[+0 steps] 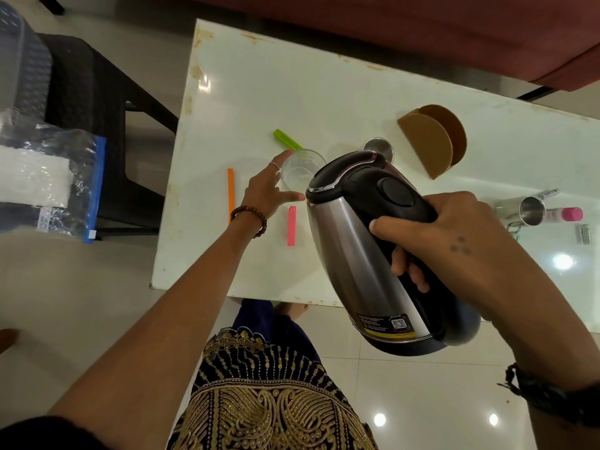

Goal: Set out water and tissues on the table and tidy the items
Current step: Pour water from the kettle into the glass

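The water step looks to be in hand but not finished: the right hand [431, 235], just right of frame centre, has its fingers curled round the black handle of the kettle [367, 241], which is tipped so its spout end points toward the glass [300, 168] a little above centre on the table [259, 79]. The glass appears mostly empty; whether water is flowing cannot be told. The left hand [268, 193] lies at the glass's left side with fingers spread and fairly straight, fingertips touching or just beside its wall, seemingly steadying it rather than gripping. So the glass sits between the two hands, touching or nearly touching the left, with the kettle's spout hanging just over its right rim. Tidying seems undone: a green clip [285, 138] lies just above the glass, an orange stick [231, 193] to the left of the left hand, a pink clip [291, 225] below the glass. A brown holder [428, 141] at upper right holds no tissues that can be seen, so that step probably remains. A steel cup [529, 211] lies on its side at the right edge.
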The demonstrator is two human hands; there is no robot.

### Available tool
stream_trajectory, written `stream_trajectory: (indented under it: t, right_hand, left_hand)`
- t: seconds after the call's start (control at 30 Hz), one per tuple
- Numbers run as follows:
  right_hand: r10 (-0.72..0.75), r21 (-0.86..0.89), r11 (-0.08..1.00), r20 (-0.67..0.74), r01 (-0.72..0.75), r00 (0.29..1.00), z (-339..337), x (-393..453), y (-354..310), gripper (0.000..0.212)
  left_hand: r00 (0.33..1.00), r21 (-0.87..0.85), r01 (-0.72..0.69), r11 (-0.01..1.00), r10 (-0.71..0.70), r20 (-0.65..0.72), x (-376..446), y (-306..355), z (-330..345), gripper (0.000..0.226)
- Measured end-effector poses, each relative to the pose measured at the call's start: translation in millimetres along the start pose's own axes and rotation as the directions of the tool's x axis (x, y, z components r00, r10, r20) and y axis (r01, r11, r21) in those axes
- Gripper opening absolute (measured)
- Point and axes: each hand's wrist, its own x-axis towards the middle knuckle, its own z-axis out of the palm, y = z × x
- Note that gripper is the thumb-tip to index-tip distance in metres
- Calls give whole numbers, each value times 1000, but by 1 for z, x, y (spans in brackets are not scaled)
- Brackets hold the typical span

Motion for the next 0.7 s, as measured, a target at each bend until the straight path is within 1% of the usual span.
stream_trajectory:
  t: [0.3, 0.7]
  right_hand:
    - [-34, -14, 999, -17, 34, 999, 2, 0, 2, 29]
    - [-26, -20, 999, -16, 26, 1000, 3, 5, 1, 30]
  left_hand:
    - [1000, -11, 10, 1000, -10, 24, -1, 4, 0, 84]
    - [1000, -20, 4, 1000, -4, 20, -3, 5, 0, 81]
